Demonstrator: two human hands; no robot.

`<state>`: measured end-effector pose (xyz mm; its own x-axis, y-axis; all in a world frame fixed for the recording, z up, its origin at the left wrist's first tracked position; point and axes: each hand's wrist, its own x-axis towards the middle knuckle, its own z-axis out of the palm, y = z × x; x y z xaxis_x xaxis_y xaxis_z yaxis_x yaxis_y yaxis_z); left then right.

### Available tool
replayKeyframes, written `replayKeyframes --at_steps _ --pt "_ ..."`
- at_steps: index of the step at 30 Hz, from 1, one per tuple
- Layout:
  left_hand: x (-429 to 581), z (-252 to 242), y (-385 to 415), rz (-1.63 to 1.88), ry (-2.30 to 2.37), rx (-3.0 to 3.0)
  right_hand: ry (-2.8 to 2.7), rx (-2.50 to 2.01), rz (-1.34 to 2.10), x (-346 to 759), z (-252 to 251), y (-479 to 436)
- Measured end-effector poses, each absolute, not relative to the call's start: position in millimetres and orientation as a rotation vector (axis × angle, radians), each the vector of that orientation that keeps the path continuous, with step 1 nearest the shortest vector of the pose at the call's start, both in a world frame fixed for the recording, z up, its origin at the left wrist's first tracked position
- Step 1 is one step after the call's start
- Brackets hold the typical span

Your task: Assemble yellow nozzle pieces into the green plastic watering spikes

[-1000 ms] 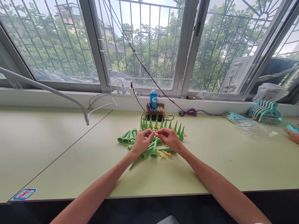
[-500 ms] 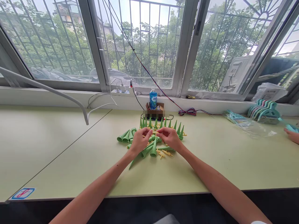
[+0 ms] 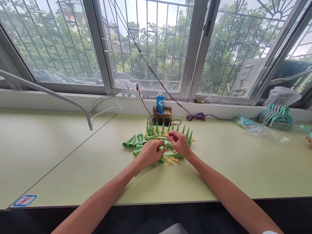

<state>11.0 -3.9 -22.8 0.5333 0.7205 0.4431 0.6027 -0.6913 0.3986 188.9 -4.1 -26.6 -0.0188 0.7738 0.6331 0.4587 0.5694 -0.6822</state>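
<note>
Several green plastic cones [image 3: 133, 142] and small yellow plugs [image 3: 172, 160] lie in a pile on the pale green table [image 3: 73, 162]. More green cones stand upright in a row [image 3: 187, 134] at the back of the pile. My left hand [image 3: 150, 152] rests on the pile with fingers curled around a lying green cone [image 3: 160, 159]. My right hand [image 3: 179, 143] is closed, its fingertips pinching a small yellow plug at the end of a long green cone [image 3: 156, 136] that points left above the pile.
A blue-labelled bottle [image 3: 160, 104] stands in a small cardboard box [image 3: 168, 113] behind the pile. Red and black wires [image 3: 198, 116] run along the sill. Teal hangers [image 3: 275, 115] and plastic bags [image 3: 258, 130] lie right. Another person's fingers [image 3: 309, 141] show at the right edge. A white tube [image 3: 60, 99] arcs left.
My left hand dropped from the pinch with the right hand down onto a cone in the pile. My right hand now holds a long green cone pointing left.
</note>
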Motion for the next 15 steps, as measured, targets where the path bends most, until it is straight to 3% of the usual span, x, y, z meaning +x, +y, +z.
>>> replayKeyframes --at_steps 15 --pt "11.1 -19.0 -9.0 0.772 1.063 2.557 -1.710 -1.050 0.283 187.4 -27.0 -5.1"
